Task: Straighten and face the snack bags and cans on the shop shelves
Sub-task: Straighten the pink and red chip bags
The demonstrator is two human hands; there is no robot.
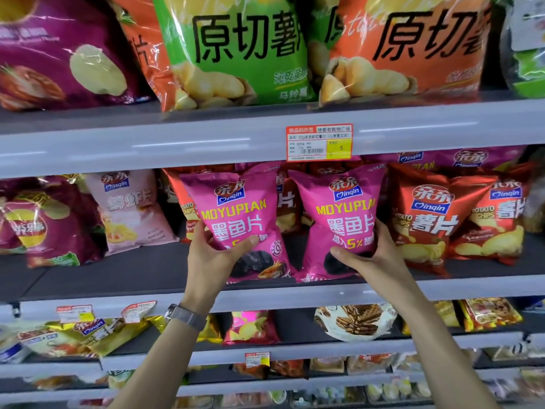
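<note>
Left hand (215,258), right hand (374,255) gripping front bags (244,208)

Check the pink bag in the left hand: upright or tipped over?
Upright. The pink bag stands on the shelf, logo on top, front facing out, gripped low by the left hand.

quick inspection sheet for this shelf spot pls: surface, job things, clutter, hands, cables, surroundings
surface: middle shelf, dark deck, grey front edge.
job's things: left pink bag and right pink bag, upright, faces out, side by side at the front.
clutter: pale pink bag and red chip bags lean unevenly.
grippers: left hand grips the left pink bag low; right hand grips the right pink bag low.
cables: nothing seen.
surroundings: green bag and orange bag on the upper shelf; price tag; more snacks below.
</note>
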